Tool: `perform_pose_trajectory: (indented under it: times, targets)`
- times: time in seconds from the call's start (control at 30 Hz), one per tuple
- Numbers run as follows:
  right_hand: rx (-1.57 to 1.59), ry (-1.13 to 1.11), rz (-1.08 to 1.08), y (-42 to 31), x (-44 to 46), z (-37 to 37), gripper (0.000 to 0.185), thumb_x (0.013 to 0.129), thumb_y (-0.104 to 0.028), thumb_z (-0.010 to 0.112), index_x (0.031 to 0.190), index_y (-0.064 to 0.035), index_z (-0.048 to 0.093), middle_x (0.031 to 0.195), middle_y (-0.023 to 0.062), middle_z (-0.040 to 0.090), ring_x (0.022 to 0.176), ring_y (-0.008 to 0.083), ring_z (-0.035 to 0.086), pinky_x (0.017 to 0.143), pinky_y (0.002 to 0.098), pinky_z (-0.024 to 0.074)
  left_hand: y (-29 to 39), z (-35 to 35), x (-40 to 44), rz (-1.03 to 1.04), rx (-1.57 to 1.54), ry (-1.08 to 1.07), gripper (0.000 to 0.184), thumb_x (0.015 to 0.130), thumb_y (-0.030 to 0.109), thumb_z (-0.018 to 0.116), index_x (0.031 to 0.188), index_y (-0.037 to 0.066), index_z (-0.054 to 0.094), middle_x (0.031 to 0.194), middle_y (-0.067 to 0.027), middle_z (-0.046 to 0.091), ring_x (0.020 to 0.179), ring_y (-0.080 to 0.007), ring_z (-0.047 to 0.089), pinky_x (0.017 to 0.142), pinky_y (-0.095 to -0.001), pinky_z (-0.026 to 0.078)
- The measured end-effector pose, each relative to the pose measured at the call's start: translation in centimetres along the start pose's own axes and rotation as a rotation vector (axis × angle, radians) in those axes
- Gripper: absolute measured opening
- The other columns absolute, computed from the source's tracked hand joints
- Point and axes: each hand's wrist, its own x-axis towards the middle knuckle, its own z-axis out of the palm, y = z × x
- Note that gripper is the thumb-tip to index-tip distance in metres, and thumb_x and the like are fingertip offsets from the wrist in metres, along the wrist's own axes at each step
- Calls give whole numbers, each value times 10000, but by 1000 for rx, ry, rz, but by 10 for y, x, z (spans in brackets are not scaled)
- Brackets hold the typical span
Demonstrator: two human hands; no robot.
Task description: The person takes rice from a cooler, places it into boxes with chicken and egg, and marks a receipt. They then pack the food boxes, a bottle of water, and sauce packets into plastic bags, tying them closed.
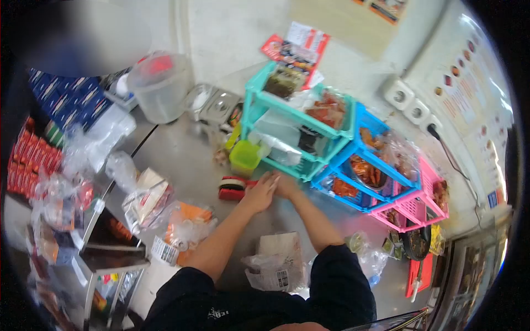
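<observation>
My left hand and my right hand meet over the metal counter, in front of the teal rack. The left hand's fingers look stretched out, laid against the right hand. Most of the right hand's fingers are hidden, and I make out no object between the palms. Just left of my left hand lies a red tape dispenser with a pale roll. Behind it stands a lime-green cup.
Blue and pink racks with bagged food continue right of the teal one. Left are a clear bucket, plastic bags and red boxes. A paper-and-plastic package lies near my body. A power strip hangs on the wall.
</observation>
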Motion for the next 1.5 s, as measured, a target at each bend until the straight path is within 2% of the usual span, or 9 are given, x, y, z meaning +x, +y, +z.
perform_pose_trajectory:
  times: [0.13,0.2,0.27,0.4,0.53,0.7,1.03,1.2,1.5]
  targets:
    - [92,54,44,-5,-9,7,277,751,-273,600,1004,-159,614,1031,108,639,918,278,632,747,434,503,-79,55,23,-29,236,-161,506,931,298,381,1411,193,260,1417,-154,313,1276,-402,318,887,-691,285]
    - [327,31,255,-32,-23,-33,285,779,-243,574,1028,-106,605,1015,139,634,888,300,640,758,482,477,-104,64,27,-32,272,-131,541,930,288,385,1435,208,209,1421,-187,289,1274,-400,325,898,-672,288]
    - [-452,269,173,-26,-6,-16,182,793,-214,545,937,-110,585,886,102,663,807,291,652,684,431,486,-106,72,29,86,272,3,530,931,276,387,1431,207,226,1398,-213,308,1272,-390,333,933,-616,309]
    - [-336,172,263,11,-32,-56,138,810,-203,537,819,-102,630,881,91,638,803,269,632,669,408,478,-90,36,37,-145,3,-73,365,937,233,416,1269,91,470,1053,-148,576,951,-301,550,785,-385,430]
    - [521,411,-360,-44,-173,-234,124,737,-83,674,797,-13,591,954,158,530,906,317,534,788,357,436,68,-19,-6,81,-304,-211,262,925,162,474,1102,18,603,845,-35,656,747,-123,582,672,-293,465]
    - [353,291,-327,-107,-303,-312,147,694,-103,706,728,-24,586,947,127,527,907,298,533,754,361,426,194,-16,-80,149,-457,-775,222,909,134,520,1082,23,603,890,-26,656,814,-81,576,730,-267,458]
    - [605,-131,134,-28,-525,-147,137,701,-161,691,726,-60,602,956,68,551,893,265,553,746,370,425,181,217,-207,-10,-307,-1286,266,909,170,514,1111,11,584,926,-64,685,849,-158,633,771,-318,476]
    - [149,-68,557,38,-552,-48,210,729,-290,693,809,-100,654,1026,68,557,990,292,548,810,500,405,155,325,-224,-261,-251,-1076,238,895,178,509,968,5,655,813,-92,687,771,-171,641,715,-329,481]
    - [571,243,650,93,-571,5,484,663,-345,788,910,-24,524,857,93,541,812,238,555,705,363,450,89,355,-255,-300,-7,-800,350,853,337,543,887,14,671,845,-222,638,818,-365,617,728,-434,470]
